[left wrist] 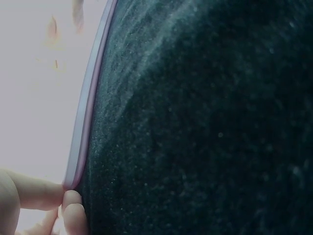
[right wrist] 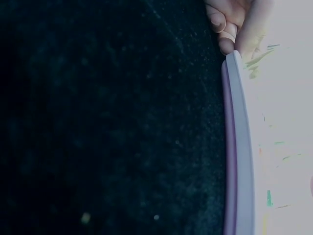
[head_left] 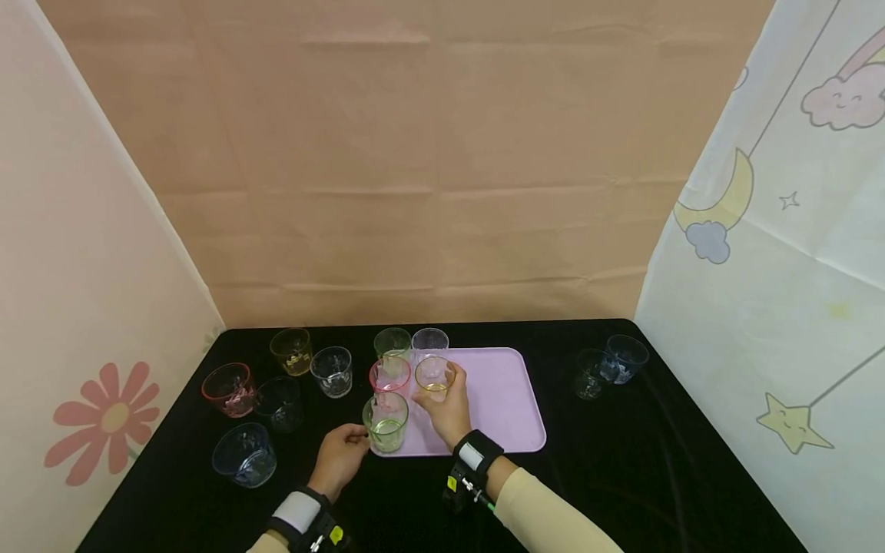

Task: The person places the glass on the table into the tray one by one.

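My right hand (head_left: 449,407) holds a yellow-rimmed glass (head_left: 434,386) between thumb and fingers, over the left half of a pink tray (head_left: 501,399). Beside that glass stand a red-rimmed glass (head_left: 390,378) and, nearer me, a light green glass (head_left: 386,424). Another green glass (head_left: 392,343) and a clear, faintly purple glass (head_left: 429,344) stand at the tray's back left. My left hand (head_left: 340,458) is at the near left corner of the tray, its fingertips pinching the rim (left wrist: 80,142) there. In the right wrist view, those left fingers (right wrist: 230,29) meet the tray's end.
Left of the tray stand a yellow glass (head_left: 291,352), a clear glass (head_left: 332,372), a red glass (head_left: 230,389), a dark grey glass (head_left: 280,405) and a blue glass (head_left: 245,455). At the right are a grey glass (head_left: 590,375) and a bluish glass (head_left: 628,359). Fabric walls surround the black table (head_left: 588,476).
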